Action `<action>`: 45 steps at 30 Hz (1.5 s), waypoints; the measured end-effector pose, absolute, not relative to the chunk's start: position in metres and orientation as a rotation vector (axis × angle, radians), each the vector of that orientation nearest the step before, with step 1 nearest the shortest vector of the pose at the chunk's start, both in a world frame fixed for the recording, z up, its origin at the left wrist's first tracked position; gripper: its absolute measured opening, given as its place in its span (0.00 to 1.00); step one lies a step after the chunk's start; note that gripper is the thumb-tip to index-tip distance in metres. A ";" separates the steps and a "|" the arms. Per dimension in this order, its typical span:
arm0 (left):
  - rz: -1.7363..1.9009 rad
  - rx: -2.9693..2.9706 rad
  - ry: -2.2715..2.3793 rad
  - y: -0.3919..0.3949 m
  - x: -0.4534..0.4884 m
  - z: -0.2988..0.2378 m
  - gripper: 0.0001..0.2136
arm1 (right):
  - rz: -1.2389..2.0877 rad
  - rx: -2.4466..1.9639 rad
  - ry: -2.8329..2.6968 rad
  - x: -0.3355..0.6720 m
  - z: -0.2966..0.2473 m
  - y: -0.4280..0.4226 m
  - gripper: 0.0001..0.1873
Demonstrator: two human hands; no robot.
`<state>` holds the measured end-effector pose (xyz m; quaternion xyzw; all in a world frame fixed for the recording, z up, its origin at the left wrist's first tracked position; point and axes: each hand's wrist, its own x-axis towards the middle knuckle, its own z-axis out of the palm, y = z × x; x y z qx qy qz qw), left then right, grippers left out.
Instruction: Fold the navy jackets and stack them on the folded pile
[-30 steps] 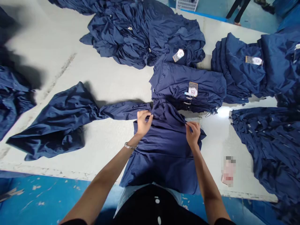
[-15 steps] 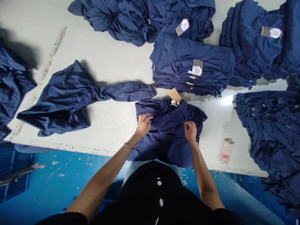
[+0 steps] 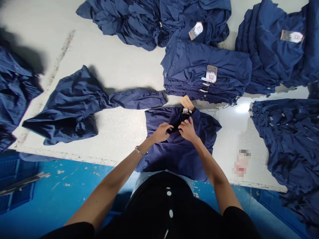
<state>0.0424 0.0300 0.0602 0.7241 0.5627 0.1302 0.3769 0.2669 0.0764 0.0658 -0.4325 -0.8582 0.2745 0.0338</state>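
Observation:
A navy garment (image 3: 174, 156) lies in front of me on the white table and hangs slightly over its near edge. At its neck opening are small white labels and a brown paper tag (image 3: 186, 103). My left hand (image 3: 161, 132) is closed, pinching the garment's fabric at the left side of the dark neck opening. Close by on the right, my right hand (image 3: 187, 129) is closed on the opposite edge of that opening. Some fingertips are hidden by the fabric.
A folded navy stack (image 3: 206, 63) with a printed tag stands just beyond. Crumpled navy garments (image 3: 127, 23) lie at the back. A loose navy piece (image 3: 69, 103) with a sleeve-like part lies left. More navy garments (image 3: 291, 132) pile up on the right. A blurred-out item (image 3: 242, 162) lies nearby.
Both hands have come inward and closed on the garment's neck opening, the right moving left and the left moving right. The opening now gapes between them.

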 end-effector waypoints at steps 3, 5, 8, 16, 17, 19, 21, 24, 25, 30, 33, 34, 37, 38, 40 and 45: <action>0.247 1.946 1.298 0.035 0.046 0.071 0.26 | 0.880 -1.355 -2.489 0.303 0.083 0.070 0.09; 0.192 2.014 1.225 0.040 0.049 0.078 0.21 | 0.880 -1.359 -2.416 0.332 0.097 0.066 0.08; 0.147 2.086 1.193 0.054 0.053 0.091 0.12 | 0.818 -1.396 -2.381 0.369 0.115 0.062 0.07; 0.211 2.095 1.352 0.107 0.042 0.125 0.09 | 0.598 -1.580 -2.341 0.420 0.120 0.083 0.07; 0.193 2.064 1.361 0.112 0.041 0.125 0.09 | 0.604 -1.606 -2.333 0.422 0.117 0.088 0.07; 0.130 2.010 1.356 0.120 0.038 0.121 0.09 | 0.641 -1.623 -2.318 0.424 0.111 0.098 0.08; 0.096 1.977 1.375 0.125 0.035 0.113 0.08 | 0.684 -1.621 -2.291 0.422 0.105 0.107 0.08; 0.007 1.948 1.463 0.128 0.033 0.100 0.06 | 0.715 -1.704 -2.283 0.409 0.097 0.121 0.07; -0.060 1.936 1.479 0.130 0.033 0.097 0.05 | 0.728 -1.738 -2.298 0.404 0.095 0.125 0.08; 0.019 1.874 1.352 0.141 0.032 0.096 0.08 | 0.900 -1.608 -2.254 0.381 0.098 0.141 0.12; 0.110 1.873 1.438 0.150 0.030 0.097 0.06 | 0.795 -1.679 -2.272 0.373 0.101 0.150 0.10; 0.109 1.877 1.499 0.152 0.029 0.098 0.05 | 0.781 -1.715 -2.288 0.372 0.102 0.152 0.09; 0.100 1.835 1.429 0.154 0.021 0.103 0.04 | 0.984 -1.658 -2.274 0.381 0.108 0.157 0.10; 0.121 1.808 1.324 0.154 0.017 0.105 0.05 | 1.093 -1.590 -2.241 0.388 0.112 0.158 0.11; 0.181 1.729 1.115 0.154 0.007 0.109 0.09 | 1.300 -1.448 -2.146 0.403 0.120 0.163 0.15; 0.166 1.557 1.147 0.165 -0.006 0.089 0.09 | 1.387 -1.432 -2.049 0.413 0.108 0.182 0.18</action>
